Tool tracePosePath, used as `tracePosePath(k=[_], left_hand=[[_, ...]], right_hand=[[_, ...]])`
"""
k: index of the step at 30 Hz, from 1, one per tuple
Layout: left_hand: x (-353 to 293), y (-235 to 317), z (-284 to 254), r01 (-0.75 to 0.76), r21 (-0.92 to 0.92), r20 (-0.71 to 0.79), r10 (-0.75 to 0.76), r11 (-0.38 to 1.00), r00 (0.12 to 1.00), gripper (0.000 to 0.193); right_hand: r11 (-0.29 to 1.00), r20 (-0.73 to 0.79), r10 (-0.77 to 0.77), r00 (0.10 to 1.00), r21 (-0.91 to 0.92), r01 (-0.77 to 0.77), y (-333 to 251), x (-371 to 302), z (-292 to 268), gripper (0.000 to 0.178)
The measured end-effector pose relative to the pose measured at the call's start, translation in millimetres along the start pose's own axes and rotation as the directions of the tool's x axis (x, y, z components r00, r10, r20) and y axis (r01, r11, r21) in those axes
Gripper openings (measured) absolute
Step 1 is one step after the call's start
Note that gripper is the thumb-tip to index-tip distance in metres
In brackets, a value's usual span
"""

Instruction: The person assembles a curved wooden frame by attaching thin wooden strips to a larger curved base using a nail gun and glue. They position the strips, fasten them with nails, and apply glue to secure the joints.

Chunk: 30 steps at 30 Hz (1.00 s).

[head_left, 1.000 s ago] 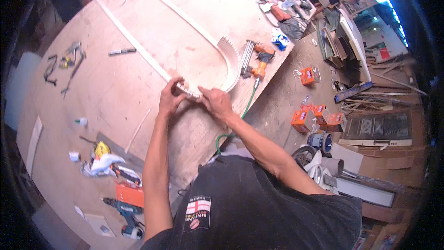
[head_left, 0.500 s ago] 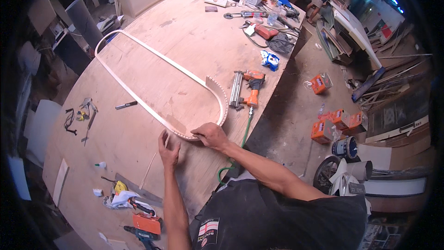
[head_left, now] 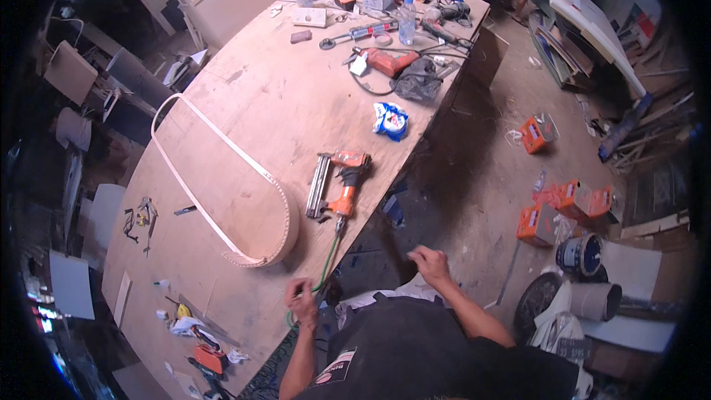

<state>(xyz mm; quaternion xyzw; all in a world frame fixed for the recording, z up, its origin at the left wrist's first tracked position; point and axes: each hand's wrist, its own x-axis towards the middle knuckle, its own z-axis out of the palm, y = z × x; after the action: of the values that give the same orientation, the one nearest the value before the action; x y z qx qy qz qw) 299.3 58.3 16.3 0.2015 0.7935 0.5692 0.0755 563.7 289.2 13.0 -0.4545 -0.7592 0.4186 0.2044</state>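
Note:
A long loop of pale bent wood strip (head_left: 235,147) stands on edge on the plywood table (head_left: 244,52). Its near rounded end has a row of small notches along the rim, and neither hand touches it. My left hand (head_left: 301,300) hovers at the table's near edge beside the green air hose (head_left: 327,258), its fingers loosely bent and apart, with nothing visible in them. Off the table's edge, in front of my body, my right hand (head_left: 432,263) hangs with fingers curled together and nothing visible in it. An orange nail gun (head_left: 344,191) lies right of the loop, joined to the hose.
Farther back lie a blue-and-white packet (head_left: 391,121), a red power tool (head_left: 386,62), a water bottle (head_left: 407,21) and a caulking gun (head_left: 359,33). Hand tools and an orange-and-black drill (head_left: 211,359) are at the near left. Orange boxes (head_left: 537,224) stand on the floor; another person works beyond.
Both hands have let go of the loop's near end and drawn back toward my body, the right one off the table. My view has turned and shifted right.

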Motion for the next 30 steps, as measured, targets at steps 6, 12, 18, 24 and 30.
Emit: tracePosePath(k=[6,12,18,24,30], left_hand=[[-18.5,92.0,190.9,-0.181,-0.203,0.491,0.26,0.962,0.831,0.012],[-12.4,138.2,334.4,0.019,-0.18,0.74,0.123,0.983,0.661,0.033],[-5.2,184.7,515.9,0.189,-0.409,0.813,0.262,0.893,0.52,0.05],[-17.6,269.3,662.4,0.664,-0.356,0.929,0.167,0.658,0.331,0.079],[10.5,321.8,752.1,0.628,-0.472,0.881,0.327,0.618,0.341,0.081]], right_hand=[[0.977,-0.195,0.139,0.971,-0.132,-0.167,127.8,-8.0,-122.9,0.032],[0.935,-0.294,0.352,0.889,0.152,-0.32,134.5,39.7,-216.7,0.037],[0.952,-0.37,0.174,0.913,0.302,-0.059,61.3,114.4,-243.6,0.053],[0.937,-0.329,0.123,0.936,0.35,0.0,63.0,219.7,-273.5,0.076],[0.87,-0.313,0.305,0.899,0.475,-0.13,87.7,345.1,-347.9,0.091]])
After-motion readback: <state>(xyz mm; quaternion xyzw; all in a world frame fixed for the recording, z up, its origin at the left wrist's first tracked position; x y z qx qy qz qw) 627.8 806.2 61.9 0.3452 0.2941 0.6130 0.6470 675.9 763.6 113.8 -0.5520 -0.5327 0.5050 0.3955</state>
